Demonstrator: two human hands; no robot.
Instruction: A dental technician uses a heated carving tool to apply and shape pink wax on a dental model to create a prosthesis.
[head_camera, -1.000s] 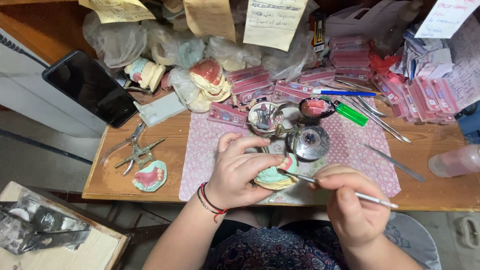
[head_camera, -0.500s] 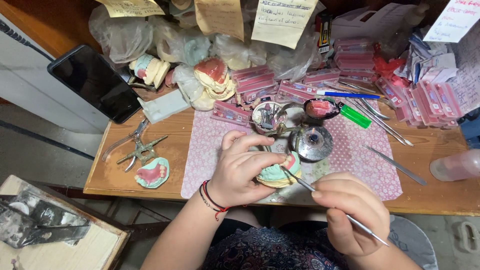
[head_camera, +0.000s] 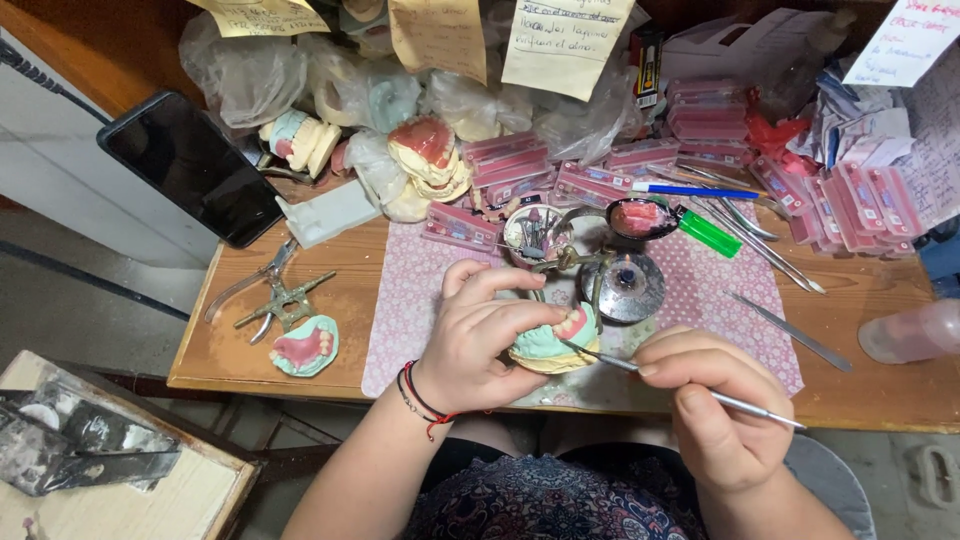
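the left hand (head_camera: 480, 335) is curled tight around a dental cast (head_camera: 552, 343). just beside it, the right hand (head_camera: 715, 405) pinches a thin metal tool (head_camera: 680, 384), tip touching the cast.

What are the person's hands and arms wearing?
Both hands, left hand and right hand, are bare, with no gloves or rings visible. The left wrist has thin red and black string bracelets. The forearms show no sleeves. Fingernails are short and plain.

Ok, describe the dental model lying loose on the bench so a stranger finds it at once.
Start at the wooden bench and go to its bare left end, just below the metal pliers. The dental model lies there alone, pale green with pink gums, held by no hand.
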